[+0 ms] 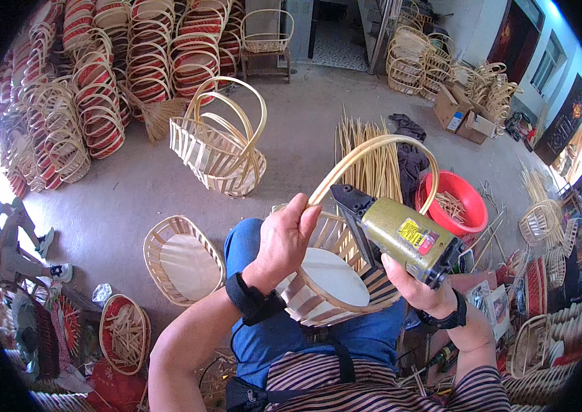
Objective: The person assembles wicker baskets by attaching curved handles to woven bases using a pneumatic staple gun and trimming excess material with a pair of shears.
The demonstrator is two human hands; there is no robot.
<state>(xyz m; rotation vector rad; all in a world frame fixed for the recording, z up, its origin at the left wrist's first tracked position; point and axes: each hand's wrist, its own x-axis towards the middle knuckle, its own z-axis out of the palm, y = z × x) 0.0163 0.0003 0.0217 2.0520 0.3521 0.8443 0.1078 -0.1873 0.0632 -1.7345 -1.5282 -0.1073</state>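
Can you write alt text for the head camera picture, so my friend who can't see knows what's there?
A left hand grips an arched handle over a slatted basket on the person's lap, while the right hand holds an olive-green handheld tool. Around are stacks of baskets and a red tub of sticks.

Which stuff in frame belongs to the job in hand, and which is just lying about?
In the job:
basket on the lap
hoop handle, gripped by the left hand
olive power tool, held in the right hand
pale stick bundle, possibly stock

Seemingly just lying about:
straw broom
cardboard boxes
dark cloth
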